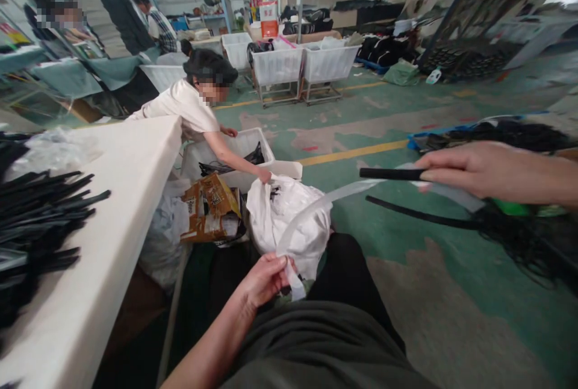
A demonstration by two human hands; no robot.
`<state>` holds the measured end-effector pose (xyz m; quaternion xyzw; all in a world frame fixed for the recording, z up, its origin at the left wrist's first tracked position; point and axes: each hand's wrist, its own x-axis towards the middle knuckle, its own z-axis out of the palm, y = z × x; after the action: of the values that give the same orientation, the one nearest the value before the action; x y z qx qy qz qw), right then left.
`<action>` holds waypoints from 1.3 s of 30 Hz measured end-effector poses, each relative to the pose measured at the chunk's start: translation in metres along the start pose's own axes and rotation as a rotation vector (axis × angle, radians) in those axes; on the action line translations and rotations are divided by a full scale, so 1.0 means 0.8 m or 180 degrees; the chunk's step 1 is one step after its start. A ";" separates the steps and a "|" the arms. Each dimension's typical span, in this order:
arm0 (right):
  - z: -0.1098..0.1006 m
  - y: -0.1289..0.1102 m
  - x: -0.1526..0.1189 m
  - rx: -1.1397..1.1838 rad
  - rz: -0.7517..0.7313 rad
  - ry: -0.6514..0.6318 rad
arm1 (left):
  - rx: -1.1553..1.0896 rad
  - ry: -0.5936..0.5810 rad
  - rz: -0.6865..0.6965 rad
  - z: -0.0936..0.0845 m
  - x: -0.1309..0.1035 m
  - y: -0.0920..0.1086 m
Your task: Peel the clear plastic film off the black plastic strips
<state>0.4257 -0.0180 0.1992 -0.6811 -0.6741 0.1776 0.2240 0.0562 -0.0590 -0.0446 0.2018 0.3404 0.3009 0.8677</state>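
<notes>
My left hand (270, 279), low in the middle over my lap, pinches one end of a translucent white strip (311, 211). The strip curves up and right to my right hand (469, 166). Held out at the right, that hand is closed on a short black strip (391, 174), with the white strip running behind it. Another thin black strip (419, 213) extends below, joined to a dark bundle (524, 232). Between my knees stands a white sack (289, 214) with its top open, and another person's hand (264, 176) touches its rim.
A cream-covered table (121, 220) at the left bears black strips (49, 220). Beyond the sack are a torn brown carton (210, 211) and a white bin (259, 139), with a person (180, 103) leaning over. Wheeled bins (277, 67) stand farther back; a blue-edged tray (413, 141) is at right.
</notes>
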 end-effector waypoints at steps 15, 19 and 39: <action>0.325 0.061 -0.049 0.3042 0.1325 -0.0854 | -0.0435 0.1851 0.1947 -0.043 -0.030 0.123; 0.345 0.047 -0.063 0.3440 0.1443 -0.0985 | -0.0389 0.1683 0.1558 -0.044 -0.004 0.074; 0.445 0.014 -0.146 0.3350 0.1917 -0.1890 | -0.1143 0.2481 0.0863 -0.174 -0.034 -0.042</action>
<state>0.2378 -0.1108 -0.1118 -0.5616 -0.3113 0.7168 0.2719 -0.0457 -0.0817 -0.1461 -0.0377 0.5547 0.5197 0.6487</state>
